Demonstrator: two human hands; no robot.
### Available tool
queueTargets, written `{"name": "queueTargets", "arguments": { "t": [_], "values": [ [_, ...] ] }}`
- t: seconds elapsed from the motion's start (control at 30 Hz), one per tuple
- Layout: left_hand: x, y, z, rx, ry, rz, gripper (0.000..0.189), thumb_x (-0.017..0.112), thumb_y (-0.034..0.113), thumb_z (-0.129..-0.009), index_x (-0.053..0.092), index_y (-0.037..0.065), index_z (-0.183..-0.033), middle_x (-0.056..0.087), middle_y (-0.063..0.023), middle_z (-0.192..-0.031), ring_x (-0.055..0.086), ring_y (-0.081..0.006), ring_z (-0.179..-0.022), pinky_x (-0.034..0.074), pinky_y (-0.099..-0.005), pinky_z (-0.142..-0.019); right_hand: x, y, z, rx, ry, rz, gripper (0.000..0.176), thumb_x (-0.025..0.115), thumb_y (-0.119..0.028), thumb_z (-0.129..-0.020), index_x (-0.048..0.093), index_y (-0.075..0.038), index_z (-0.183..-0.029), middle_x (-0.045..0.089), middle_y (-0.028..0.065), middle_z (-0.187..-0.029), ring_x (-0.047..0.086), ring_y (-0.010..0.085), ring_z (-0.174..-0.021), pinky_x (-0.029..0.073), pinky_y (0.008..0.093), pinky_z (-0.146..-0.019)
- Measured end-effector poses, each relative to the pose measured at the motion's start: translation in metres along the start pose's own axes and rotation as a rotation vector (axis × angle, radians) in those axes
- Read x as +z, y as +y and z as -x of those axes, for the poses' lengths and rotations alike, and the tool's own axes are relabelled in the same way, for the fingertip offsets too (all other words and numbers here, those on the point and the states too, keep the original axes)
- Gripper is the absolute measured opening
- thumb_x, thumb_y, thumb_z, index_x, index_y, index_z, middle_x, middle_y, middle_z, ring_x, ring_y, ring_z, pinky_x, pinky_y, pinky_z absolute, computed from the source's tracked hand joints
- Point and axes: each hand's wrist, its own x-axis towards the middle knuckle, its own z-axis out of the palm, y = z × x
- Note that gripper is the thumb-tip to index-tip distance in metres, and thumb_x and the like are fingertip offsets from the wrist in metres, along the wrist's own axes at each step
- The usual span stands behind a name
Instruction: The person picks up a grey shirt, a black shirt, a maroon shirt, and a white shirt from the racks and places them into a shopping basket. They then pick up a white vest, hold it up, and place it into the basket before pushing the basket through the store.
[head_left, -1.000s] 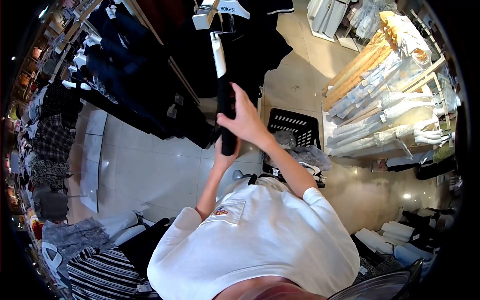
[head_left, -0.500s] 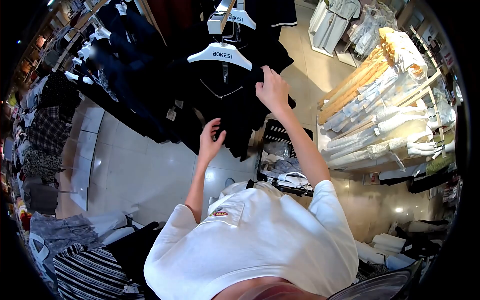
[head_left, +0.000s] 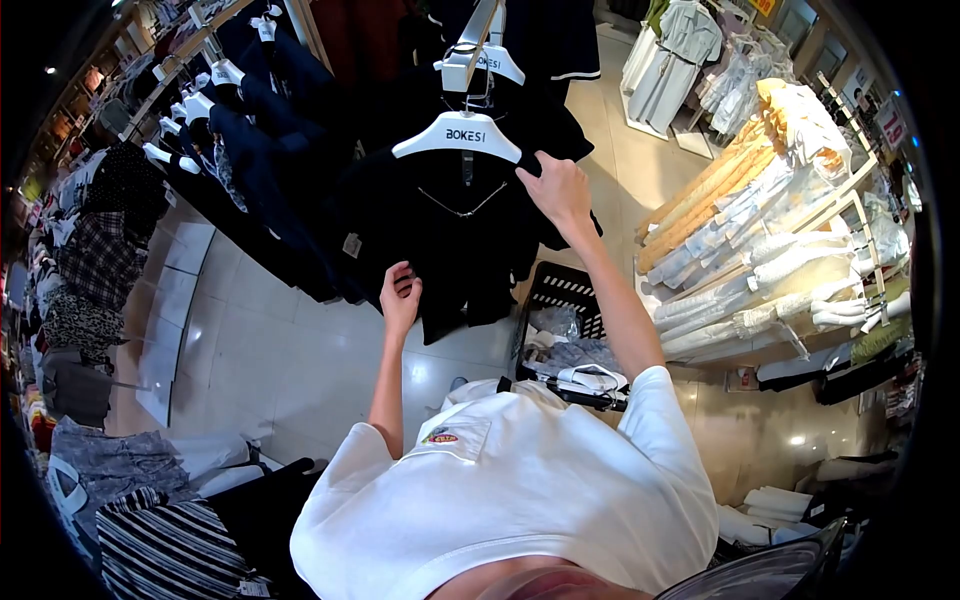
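Note:
A black top (head_left: 440, 240) with a thin chain at its neckline hangs on a white BOKESI hanger (head_left: 458, 136). My right hand (head_left: 562, 192) pinches the top's shoulder, just beside the hanger's right end. Lower and to the left, my left hand (head_left: 400, 298) is near the top's bottom edge, fingers loosely curled and apart, with nothing visible in them. A small pale tag (head_left: 352, 245) shows on the dark fabric at the left. Where the black garments overlap, their outlines are hard to separate.
A rail end (head_left: 461, 72) carries the hanger. A black basket (head_left: 560, 290) with clothes and hangers stands on the floor below my right arm. Dark clothes (head_left: 245, 130) hang at left, pale and orange clothes (head_left: 770, 220) at right. A striped garment (head_left: 175, 545) lies lower left.
My left hand has moved down and left, its fingers curling more. My right hand stays at the shoulder. The top and hanger appear slightly lower and farther right, and the top hangs straighter.

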Motion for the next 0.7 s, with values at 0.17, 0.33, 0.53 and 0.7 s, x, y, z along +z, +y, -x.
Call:
{"name": "queueTargets", "arguments": {
  "t": [0.17, 0.33, 0.53, 0.7],
  "values": [
    [-0.005, -0.001, 0.006, 0.025, 0.034, -0.022, 0.049, 0.07, 0.006, -0.078, 0.048, 0.006, -0.121, 0.055, -0.0121, -0.112, 0.057, -0.0199, -0.098, 0.05, -0.0306, -0.081, -0.009, 0.006, -0.002, -0.008, 0.0, -0.004, 0.031, 0.072, -0.032, -0.074, 0.065, -0.004, -0.084, 0.059, 0.0146, -0.059, 0.061, 0.035, -0.062, 0.05, 0.042, -0.057],
    [-0.003, 0.006, 0.012, 0.001, 0.044, -0.093, 0.071, 0.079, 0.019, -0.069, 0.041, 0.009, -0.129, 0.048, -0.0143, -0.126, 0.05, -0.0267, -0.109, 0.043, -0.0386, -0.091, -0.034, 0.0, -0.001, 0.057, -0.038, -0.008, 0.031, 0.072, -0.031, -0.074, 0.066, -0.004, -0.088, 0.06, 0.0131, -0.058, 0.061, 0.0339, -0.063, 0.05, 0.0416, -0.058],
    [-0.001, 0.0, 0.011, -0.045, -0.048, -0.062, 0.093, 0.084, 0.023, -0.063, 0.029, 0.013, -0.137, 0.035, -0.0135, -0.138, 0.038, -0.0319, -0.123, 0.033, -0.0458, -0.101, -0.063, 0.015, 0.011, 0.086, 0.032, -0.073, 0.032, 0.072, -0.03, -0.073, 0.067, -0.003, -0.089, 0.059, 0.0197, -0.063, 0.06, 0.037, -0.065, 0.049, 0.0412, -0.06],
    [0.008, -0.015, 0.009, -0.057, -0.174, 0.003, 0.107, 0.087, 0.025, -0.057, 0.022, 0.01, -0.14, 0.028, -0.0152, -0.143, 0.033, -0.033, -0.128, 0.029, -0.0451, -0.105, -0.097, 0.04, 0.045, 0.187, 0.098, -0.236, 0.028, 0.068, -0.02, -0.072, 0.066, -0.003, -0.094, 0.062, 0.0203, -0.072, 0.062, 0.0359, -0.067, 0.049, 0.0382, -0.061]
  ]
}}
